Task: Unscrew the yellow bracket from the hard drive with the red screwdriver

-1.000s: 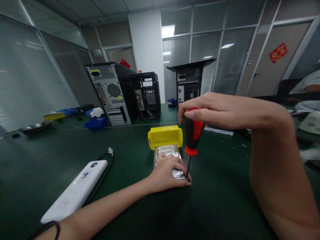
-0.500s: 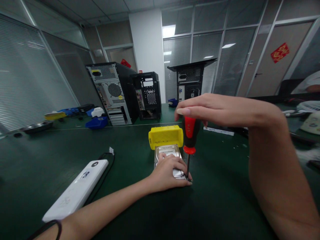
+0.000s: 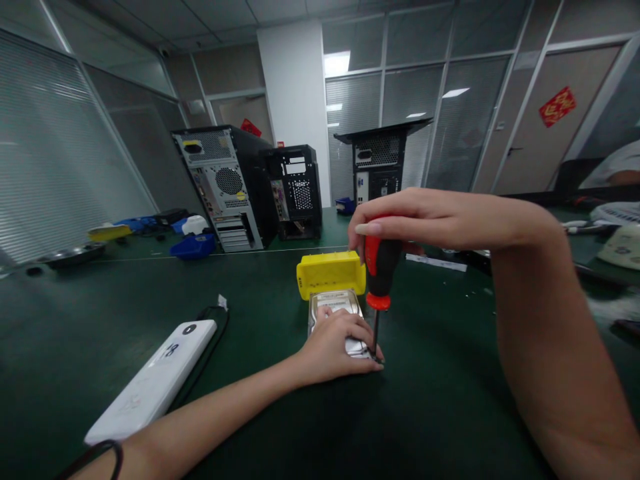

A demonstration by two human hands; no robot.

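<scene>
A silver hard drive (image 3: 333,300) lies flat on the green table, partly covered by my left hand (image 3: 340,347). The fingers of that hand close round the drive's near right corner and grip it against the table. My right hand (image 3: 400,217) is wrapped over the top of a screwdriver (image 3: 380,267) with a red and black handle. The screwdriver stands nearly upright, its shaft running down to the drive's near right corner beside my left fingertips. Its tip is too small to make out. A yellow bin (image 3: 331,277) sits directly behind the drive.
A white power bank (image 3: 155,380) with a black cable lies to the left. Computer cases (image 3: 227,183) stand at the back, with a blue bin (image 3: 193,246) beside them. A white strip (image 3: 436,263) lies behind my right wrist. Another person's sleeve (image 3: 613,163) shows far right.
The screwdriver handle has turned, its red panel now facing further left, and my right fingers have shifted round it. My left hand and the hard drive stay put.
</scene>
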